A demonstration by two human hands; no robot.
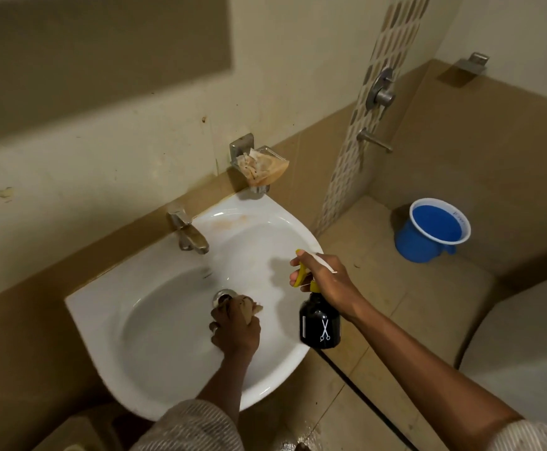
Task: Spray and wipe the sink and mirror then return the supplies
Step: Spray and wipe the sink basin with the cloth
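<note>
Beige-tiled bathroom: I watch the left hand (235, 333) grip a brown cloth (248, 308) at the drain of the white sink (174, 346), wiping; right hand (322, 276) holds the spray bottle (319, 323) over the near-right rim. Mirror likely next.

Dim warm light, glare on sink (275, 219) rim, soft blur, wide-angle bending at edges.

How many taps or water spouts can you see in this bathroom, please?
2: the basin tap stands on the back rim of the sink, and a wall spout sticks out below the round shower valve. Others may lie outside the view.
</note>
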